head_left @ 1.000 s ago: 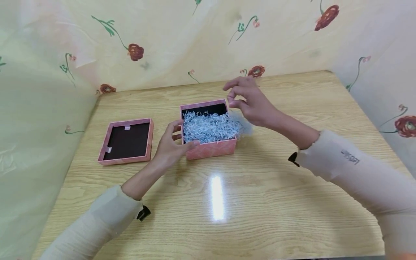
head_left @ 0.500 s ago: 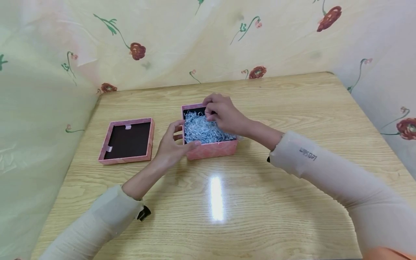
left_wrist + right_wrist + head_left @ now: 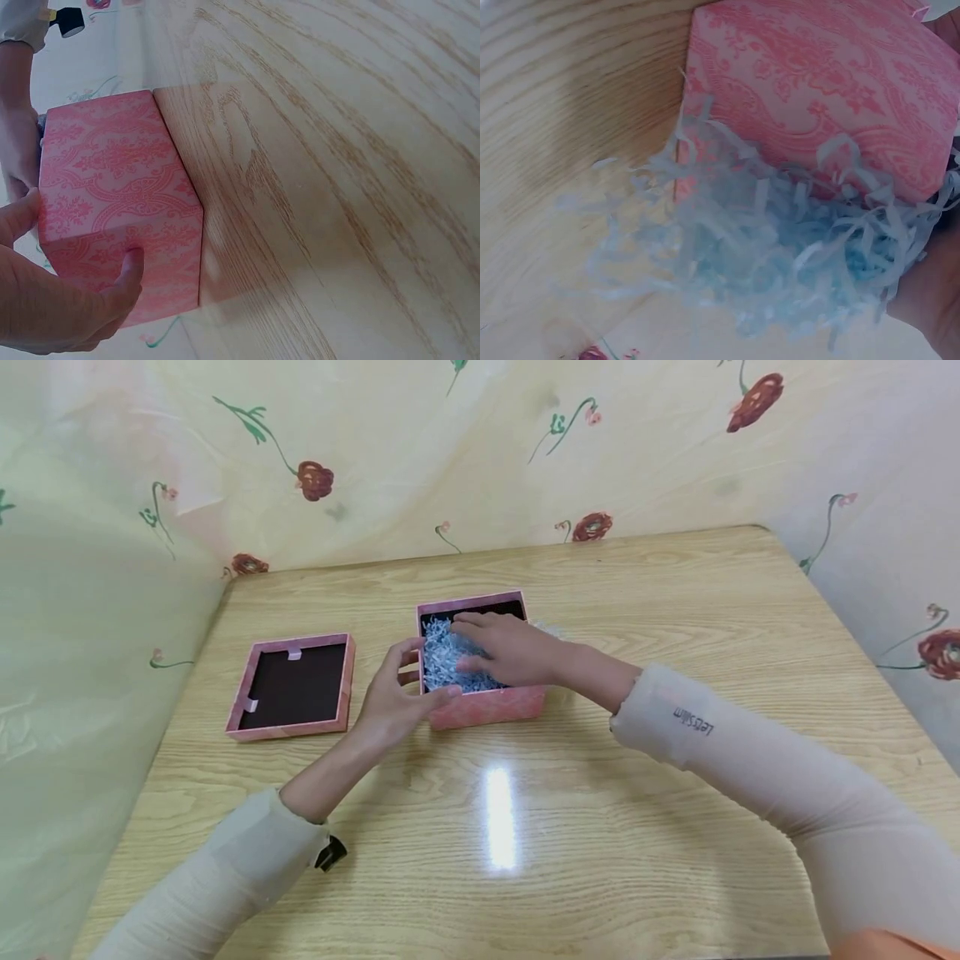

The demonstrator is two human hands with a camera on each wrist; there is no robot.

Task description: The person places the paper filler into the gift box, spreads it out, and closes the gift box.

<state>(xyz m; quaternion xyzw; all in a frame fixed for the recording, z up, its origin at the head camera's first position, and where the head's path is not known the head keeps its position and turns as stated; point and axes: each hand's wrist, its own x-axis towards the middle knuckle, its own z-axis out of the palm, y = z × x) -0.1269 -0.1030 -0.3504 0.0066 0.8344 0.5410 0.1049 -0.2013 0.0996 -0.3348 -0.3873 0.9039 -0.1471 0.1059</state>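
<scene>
A pink patterned box (image 3: pixel 487 706) stands open in the middle of the wooden table (image 3: pixel 600 827), filled with pale blue shredded paper (image 3: pixel 442 656). My left hand (image 3: pixel 397 693) grips the box's near left corner, with the thumb on the front wall and the fingers on the left side. The left wrist view shows that thumb (image 3: pixel 129 274) against the box (image 3: pixel 112 195). My right hand (image 3: pixel 498 647) lies flat on the shredded paper with its fingers straight. In the right wrist view, shredded paper (image 3: pixel 765 247) spills over the box's wall (image 3: pixel 817 82).
The box's lid (image 3: pixel 292 685) lies upside down to the left of the box, dark inside. Flowered sheeting (image 3: pixel 450 452) walls in the table at the back and on both sides. Bare wood stretches in front of and to the right of the box.
My right hand came down from above the box's far right corner and flattened onto the shredded paper, which now sits lower. The left hand and the box have not moved.
</scene>
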